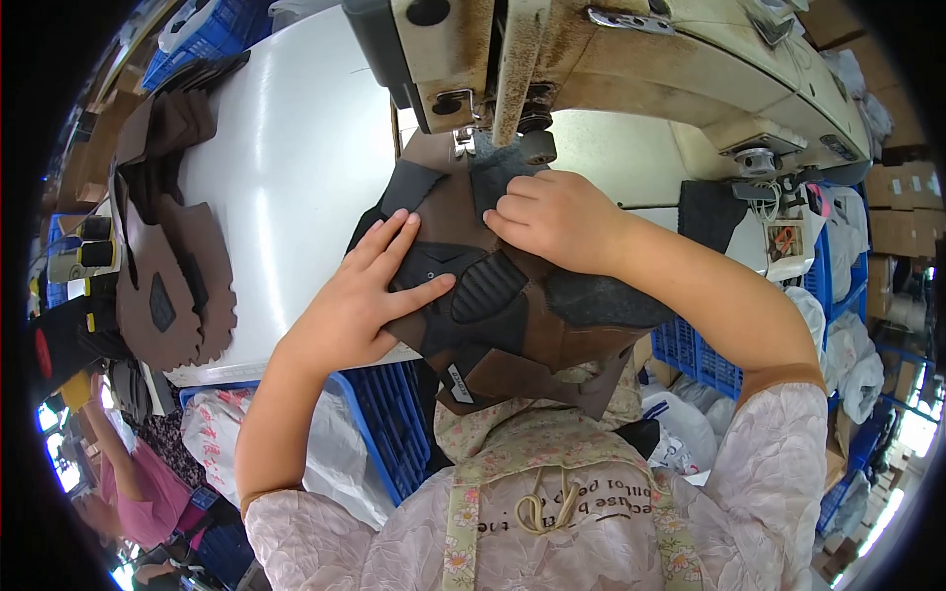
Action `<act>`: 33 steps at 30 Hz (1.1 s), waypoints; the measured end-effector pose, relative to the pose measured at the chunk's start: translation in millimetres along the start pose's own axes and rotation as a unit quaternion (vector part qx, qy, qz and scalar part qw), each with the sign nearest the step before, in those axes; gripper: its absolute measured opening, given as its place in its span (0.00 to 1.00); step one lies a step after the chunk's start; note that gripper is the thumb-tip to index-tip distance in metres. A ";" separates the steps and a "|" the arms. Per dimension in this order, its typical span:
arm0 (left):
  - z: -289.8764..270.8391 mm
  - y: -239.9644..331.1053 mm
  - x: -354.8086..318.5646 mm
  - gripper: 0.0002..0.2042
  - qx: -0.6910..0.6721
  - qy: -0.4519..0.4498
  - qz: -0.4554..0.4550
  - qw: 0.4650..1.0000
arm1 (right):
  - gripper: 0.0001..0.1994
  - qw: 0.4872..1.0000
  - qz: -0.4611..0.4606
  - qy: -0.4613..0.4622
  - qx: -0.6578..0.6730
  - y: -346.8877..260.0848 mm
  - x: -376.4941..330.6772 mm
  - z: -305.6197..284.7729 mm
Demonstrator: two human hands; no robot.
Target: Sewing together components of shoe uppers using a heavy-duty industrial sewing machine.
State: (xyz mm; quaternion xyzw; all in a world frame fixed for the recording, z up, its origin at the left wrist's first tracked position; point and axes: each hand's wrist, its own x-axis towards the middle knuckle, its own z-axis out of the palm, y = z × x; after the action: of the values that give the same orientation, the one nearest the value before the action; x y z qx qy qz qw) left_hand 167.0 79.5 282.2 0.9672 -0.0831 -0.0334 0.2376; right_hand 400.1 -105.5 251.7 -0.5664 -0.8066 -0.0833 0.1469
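A brown and black shoe upper [488, 288], with a ribbed dark panel and zigzag-cut edges, lies on the white table and hangs over its near edge. Its far end reaches under the presser foot [463, 143] of a sewing machine [680, 59]. My left hand [355, 291] rests open on the left part of the upper, fingers spread flat. On the other side my right hand [559, 222] is closed, its curled fingers pinching the upper near a dark grey lining piece [501, 172]. The right fingertips are partly hidden.
Stacked brown shoe pieces [163, 256] lie on the table's left side. Thread spools [96, 241] stand beyond them. A blue crate [389, 424] with white bags is below the table edge; another blue crate [695, 355] sits right. A person in pink [153, 463] works at the lower left.
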 end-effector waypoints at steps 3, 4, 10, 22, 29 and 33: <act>0.4 -0.1 -0.6 0.37 0.005 0.000 -0.001 1.000 | 0.11 1.000 0.018 0.014 0.001 -3.0 0.4 1.1; 0.2 0.1 -0.4 0.37 0.005 0.000 -0.002 1.000 | 0.11 1.000 0.017 0.014 0.001 -3.5 0.8 2.6; 1.4 0.0 -0.9 0.36 0.011 0.000 -0.001 1.000 | 0.09 0.996 0.022 0.081 -0.019 -4.8 0.2 4.6; 0.0 2.1 0.1 0.37 0.019 0.005 -0.005 1.000 | 0.09 0.998 0.050 0.026 -0.035 -7.3 -1.0 -1.0; 0.0 -1.8 1.8 0.36 0.029 0.019 -0.006 0.999 | 0.09 0.997 0.071 -0.005 -0.043 -7.6 4.2 -5.2; -0.1 -4.6 4.9 0.36 0.023 0.027 -0.003 0.999 | 0.12 0.992 0.114 -0.032 -0.031 -8.3 3.2 -4.4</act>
State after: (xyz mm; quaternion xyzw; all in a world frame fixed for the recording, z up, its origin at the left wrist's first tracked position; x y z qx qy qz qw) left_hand 172.6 82.7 280.0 0.9732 -0.0741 -0.0061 0.2176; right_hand 391.9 -106.8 257.2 -0.6616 -0.7379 -0.0729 0.1117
